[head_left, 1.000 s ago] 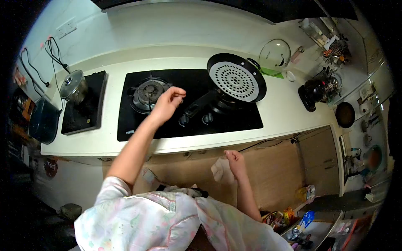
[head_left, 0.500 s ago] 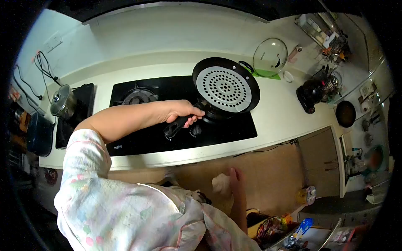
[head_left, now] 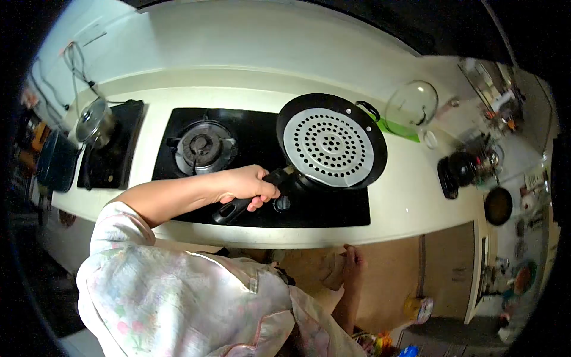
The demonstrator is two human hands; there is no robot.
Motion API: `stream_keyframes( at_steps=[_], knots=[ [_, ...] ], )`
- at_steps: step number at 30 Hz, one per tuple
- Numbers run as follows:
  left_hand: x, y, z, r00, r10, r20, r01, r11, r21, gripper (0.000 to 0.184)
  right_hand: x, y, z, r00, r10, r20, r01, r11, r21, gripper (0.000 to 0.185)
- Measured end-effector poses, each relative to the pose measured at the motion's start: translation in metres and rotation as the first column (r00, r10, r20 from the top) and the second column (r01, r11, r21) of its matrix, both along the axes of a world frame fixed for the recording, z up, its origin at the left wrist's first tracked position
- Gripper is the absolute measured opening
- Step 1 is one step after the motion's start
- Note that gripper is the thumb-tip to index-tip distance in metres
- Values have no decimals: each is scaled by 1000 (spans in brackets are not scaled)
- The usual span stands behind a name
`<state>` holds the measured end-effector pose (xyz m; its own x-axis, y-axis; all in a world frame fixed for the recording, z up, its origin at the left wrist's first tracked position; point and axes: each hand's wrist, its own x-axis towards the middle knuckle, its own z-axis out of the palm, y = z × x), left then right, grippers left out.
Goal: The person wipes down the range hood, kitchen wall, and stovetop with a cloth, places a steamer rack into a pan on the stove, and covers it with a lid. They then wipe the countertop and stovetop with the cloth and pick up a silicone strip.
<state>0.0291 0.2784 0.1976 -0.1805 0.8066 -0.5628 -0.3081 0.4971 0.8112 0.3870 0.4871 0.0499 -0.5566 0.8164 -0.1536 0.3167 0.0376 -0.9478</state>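
My left hand (head_left: 253, 185) is closed around the black handle of a dark wok (head_left: 379, 156), which is over the right side of the gas hob (head_left: 256, 152). Inside the wok lies a round grey steamer rack (head_left: 331, 146) with many holes. Whether the wok touches its burner is hidden. Low in front of the counter, my right hand (head_left: 353, 260) is in shadow, with its fingers curled at a pale, crumpled cloth (head_left: 334, 272).
The left burner (head_left: 203, 146) has nothing on it. A lidded steel pot (head_left: 96, 124) stands by a black cooker plate (head_left: 122, 146) at left. Behind the wok, a glass lid (head_left: 411, 106) leans on the wall near a green board (head_left: 399, 129). A black appliance (head_left: 458, 169) stands at right.
The view has shifted, uncovering more of the left burner. My left hand sits slightly farther back along the wok's handle. The cloth by my right hand appears darker.
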Motion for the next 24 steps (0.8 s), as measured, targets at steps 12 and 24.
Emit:
stream_keyframes(
  at_steps=[12, 24],
  knots=[
    [96, -47, 65, 940, 329, -93, -335, 941, -55, 16, 27, 117, 30, 981, 159, 107, -179, 962, 207, 24],
    [78, -125, 64, 833, 519, -191, -546, 827, -133, 14, -42, 170, -29, 969, 247, 19, -244, 939, 244, 23]
  ],
)
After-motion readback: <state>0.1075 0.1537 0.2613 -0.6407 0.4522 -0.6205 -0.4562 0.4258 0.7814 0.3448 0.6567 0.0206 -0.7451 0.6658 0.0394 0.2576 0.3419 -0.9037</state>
